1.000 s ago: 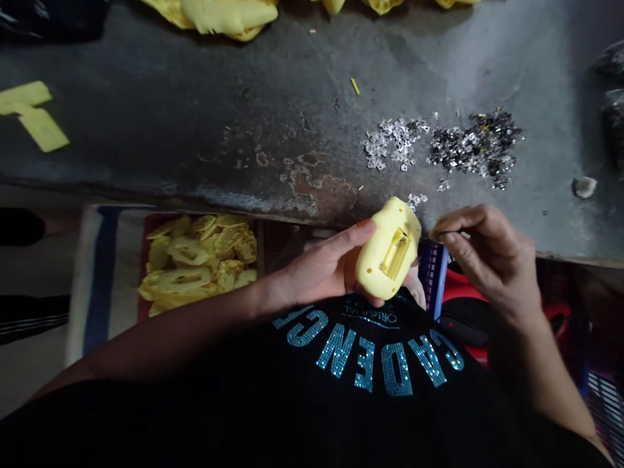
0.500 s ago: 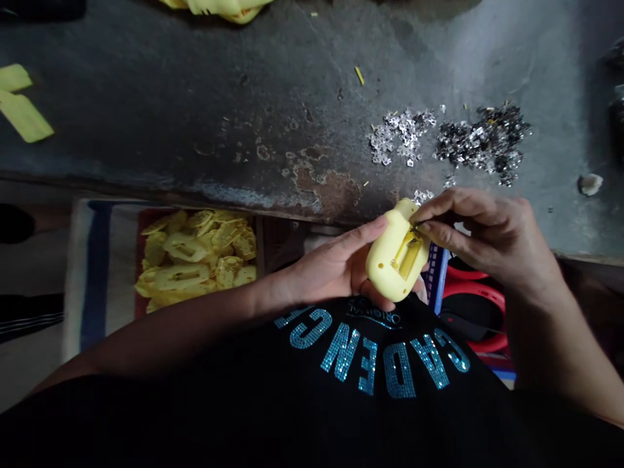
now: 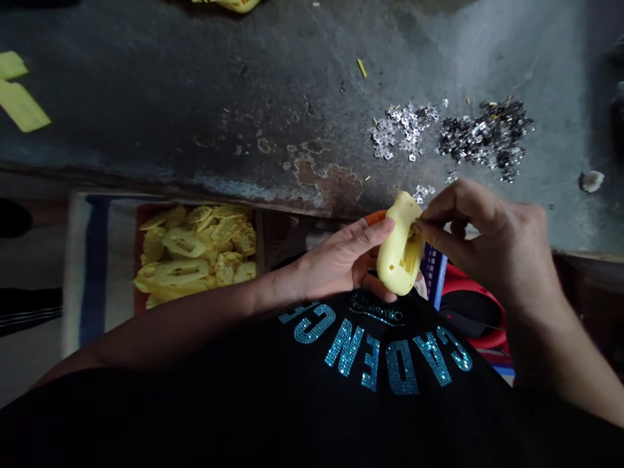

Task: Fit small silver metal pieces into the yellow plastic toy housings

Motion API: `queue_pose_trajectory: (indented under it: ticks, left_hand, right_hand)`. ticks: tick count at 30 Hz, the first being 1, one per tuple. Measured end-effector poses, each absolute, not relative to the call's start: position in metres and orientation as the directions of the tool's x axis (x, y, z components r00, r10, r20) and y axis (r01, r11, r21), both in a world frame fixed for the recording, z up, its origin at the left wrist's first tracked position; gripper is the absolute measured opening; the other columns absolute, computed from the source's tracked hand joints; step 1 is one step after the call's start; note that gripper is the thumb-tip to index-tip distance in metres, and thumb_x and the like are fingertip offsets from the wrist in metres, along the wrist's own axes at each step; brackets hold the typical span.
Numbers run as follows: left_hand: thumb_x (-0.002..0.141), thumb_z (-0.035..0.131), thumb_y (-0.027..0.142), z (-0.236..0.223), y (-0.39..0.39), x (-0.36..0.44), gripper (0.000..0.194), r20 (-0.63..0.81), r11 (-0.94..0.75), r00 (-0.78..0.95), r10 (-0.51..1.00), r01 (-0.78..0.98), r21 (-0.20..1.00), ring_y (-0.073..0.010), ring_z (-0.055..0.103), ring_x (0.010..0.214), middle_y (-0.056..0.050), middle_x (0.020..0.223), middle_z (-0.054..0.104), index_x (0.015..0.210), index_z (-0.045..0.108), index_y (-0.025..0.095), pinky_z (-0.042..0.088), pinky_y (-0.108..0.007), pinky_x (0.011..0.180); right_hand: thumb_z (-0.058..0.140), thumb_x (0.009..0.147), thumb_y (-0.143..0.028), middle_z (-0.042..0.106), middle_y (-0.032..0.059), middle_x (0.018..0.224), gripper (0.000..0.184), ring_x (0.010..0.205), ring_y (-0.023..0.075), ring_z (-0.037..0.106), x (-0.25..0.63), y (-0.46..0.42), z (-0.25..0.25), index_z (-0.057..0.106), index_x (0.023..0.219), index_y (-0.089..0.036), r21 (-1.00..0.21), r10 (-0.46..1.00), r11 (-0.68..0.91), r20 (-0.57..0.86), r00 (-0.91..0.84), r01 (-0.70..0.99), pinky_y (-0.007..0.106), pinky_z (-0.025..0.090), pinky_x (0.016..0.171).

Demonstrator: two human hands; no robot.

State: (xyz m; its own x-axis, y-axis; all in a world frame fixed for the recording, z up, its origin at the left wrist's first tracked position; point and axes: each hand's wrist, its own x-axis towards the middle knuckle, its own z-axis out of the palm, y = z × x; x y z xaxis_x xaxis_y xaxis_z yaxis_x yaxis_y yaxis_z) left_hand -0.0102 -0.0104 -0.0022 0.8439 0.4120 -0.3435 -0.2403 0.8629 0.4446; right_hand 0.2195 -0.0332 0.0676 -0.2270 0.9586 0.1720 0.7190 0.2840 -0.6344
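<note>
My left hand (image 3: 353,253) is wrapped round a yellow plastic casing (image 3: 397,263) with a long recess in one face and small round holes. The casing is held up in front of my chest, tilted so the recess faces right. At the recess's upper end, my right hand (image 3: 480,227) pinches with thumb and forefinger. Whatever lies between those fingertips is too small and covered to make out. Beyond the hands, small shiny metal pieces lie in a lighter pile (image 3: 404,130) and a darker pile (image 3: 487,136) on the grey worktop (image 3: 195,84).
A red bin (image 3: 141,253) of yellow plastic parts (image 3: 195,253) stands below the worktop edge at left. Flat yellow pieces (image 3: 22,107) lie at far left. Beside my right forearm are a blue basket (image 3: 435,273) and something red (image 3: 492,305). A whitish lump (image 3: 591,181) sits far right.
The casing has turned in my left hand, so its recess now faces more to the right and shows narrower. An orange patch now shows behind it. My right fingers stay at the recess.
</note>
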Motion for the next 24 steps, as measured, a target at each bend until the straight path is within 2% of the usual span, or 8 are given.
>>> queue_pose_trajectory:
  ticks: [3,6,8,11,14,18,21,24]
  left_hand:
    - [0.099,0.077,0.069,-0.005,-0.01,-0.011,0.063,-0.333,0.87,0.853,0.402,-0.243,0.428,-0.0319,0.085,0.102,-0.016,0.127,0.084,0.143,0.071,0.025,0.065,-0.028,0.06]
    - [0.101,0.074,0.068,-0.007,-0.007,-0.012,0.073,-0.308,0.88,0.874,0.377,-0.234,0.414,-0.034,0.085,0.108,-0.018,0.135,0.082,0.158,0.063,0.023,0.066,-0.03,0.061]
    - [0.101,0.075,0.067,-0.007,-0.005,-0.013,0.079,-0.296,0.886,0.884,0.362,-0.228,0.404,-0.0346,0.085,0.109,-0.02,0.137,0.081,0.163,0.057,0.023,0.068,-0.031,0.063]
    - [0.1,0.074,0.07,-0.005,-0.004,-0.013,0.081,-0.266,0.872,0.886,0.379,-0.246,0.424,-0.0331,0.086,0.104,-0.019,0.133,0.082,0.164,0.056,0.023,0.068,-0.031,0.063]
    - [0.098,0.077,0.07,0.0,-0.009,-0.014,0.081,-0.26,0.791,0.838,0.479,-0.284,0.542,-0.0288,0.085,0.089,-0.013,0.119,0.084,0.165,0.055,0.029,0.066,-0.029,0.057]
    - [0.099,0.084,0.056,0.009,-0.018,-0.019,0.076,-0.237,0.6,0.723,0.649,-0.295,0.743,-0.0229,0.084,0.086,-0.006,0.112,0.085,0.167,0.056,0.036,0.068,-0.03,0.07]
    - [0.1,0.086,0.046,0.014,-0.025,-0.028,0.071,-0.161,0.452,0.692,0.704,-0.26,0.853,-0.023,0.083,0.097,-0.008,0.123,0.085,0.165,0.061,0.033,0.067,-0.031,0.082]
    - [0.098,0.088,0.037,0.016,-0.031,-0.04,0.068,-0.028,0.212,0.676,0.736,-0.191,0.959,-0.025,0.082,0.104,-0.007,0.133,0.084,0.162,0.065,0.034,0.067,-0.032,0.082]
  right_hand:
    - [0.079,0.099,-0.019,0.078,-0.0051,0.086,0.018,0.065,0.016,0.069,0.217,-0.045,0.062,0.069,0.097,-0.033,-0.611,0.961,0.27,0.218,-0.17,0.744,0.034,0.047,0.057]
    - [0.081,0.101,-0.022,0.084,-0.0049,0.094,0.016,0.071,0.018,0.075,0.217,-0.055,0.055,0.073,0.106,-0.035,-0.627,0.96,0.227,0.272,-0.064,0.745,0.036,0.053,0.06]
    - [0.079,0.103,-0.02,0.086,-0.0031,0.104,0.017,0.084,0.0206,0.081,0.219,-0.059,0.052,0.076,0.11,-0.035,-0.647,0.947,0.255,0.317,-0.051,0.718,0.037,0.06,0.069]
    - [0.077,0.103,-0.017,0.086,0.0012,0.116,0.02,0.106,0.0252,0.082,0.223,-0.057,0.05,0.078,0.115,-0.034,-0.635,0.925,0.345,0.355,-0.136,0.691,0.043,0.064,0.09]
    - [0.085,0.099,-0.03,0.082,0.0064,0.134,0.032,0.122,0.0312,0.077,0.226,-0.047,0.053,0.078,0.13,-0.034,-0.672,0.939,0.34,0.28,-0.199,0.658,0.049,0.064,0.1]
    - [0.087,0.098,-0.047,0.078,0.0082,0.142,0.051,0.124,0.0312,0.075,0.224,-0.037,0.059,0.071,0.144,-0.034,-0.756,0.95,0.302,0.185,-0.252,0.581,0.049,0.065,0.101]
    - [0.088,0.095,-0.046,0.078,0.0078,0.137,0.054,0.118,0.0293,0.076,0.217,-0.043,0.059,0.069,0.145,-0.034,-0.775,0.944,0.321,0.217,-0.248,0.544,0.045,0.067,0.094]
    - [0.087,0.095,-0.037,0.074,0.0078,0.138,0.054,0.119,0.0294,0.074,0.206,-0.058,0.05,0.067,0.146,-0.036,-0.776,0.923,0.384,0.334,-0.192,0.501,0.045,0.069,0.091]
